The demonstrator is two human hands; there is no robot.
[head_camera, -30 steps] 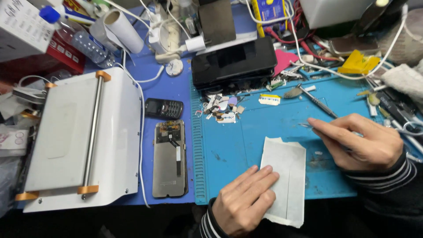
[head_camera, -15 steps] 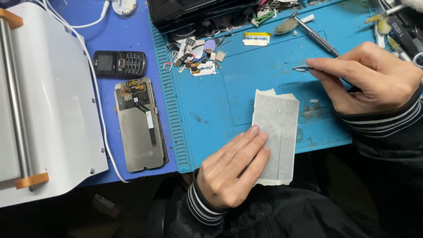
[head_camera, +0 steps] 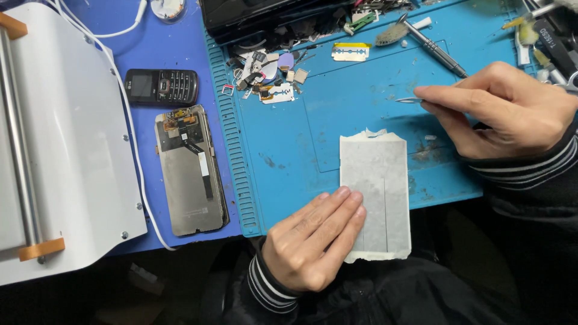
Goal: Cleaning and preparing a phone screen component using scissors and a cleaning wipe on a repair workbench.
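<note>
At the far left we see a large white machine [head_camera: 60, 138] with a metal bar and orange end clips, a white cable [head_camera: 129, 129] trailing along its right edge. To the right of it lies a dark blue mat [head_camera: 174, 54], and beside that a lighter blue ridged work mat [head_camera: 361, 102] that fills the middle of the scene. At the far edge sits a black box-shaped device [head_camera: 265, 15].

On the near part of the work mat lies a pale grey rectangular sheet [head_camera: 376, 195], matte and slightly frayed at its far and near ends, its near end hanging past the mat's edge. Our left hand [head_camera: 313, 238] rests flat on its near left part, fingers spread and pressing it down. Our right hand [head_camera: 500, 108] hovers to the far right of the sheet, pinching thin metal tweezers [head_camera: 411, 100] whose tip points left, clear of the sheet.

On the dark blue mat lies a phone screen assembly [head_camera: 189, 171] face down, flex cable showing, and just beyond it a small black keypad phone [head_camera: 161, 87]. Farther on the work mat we find a screwdriver [head_camera: 435, 48], a scatter of small phone parts [head_camera: 268, 69], and a small white and yellow label strip [head_camera: 351, 52].
</note>
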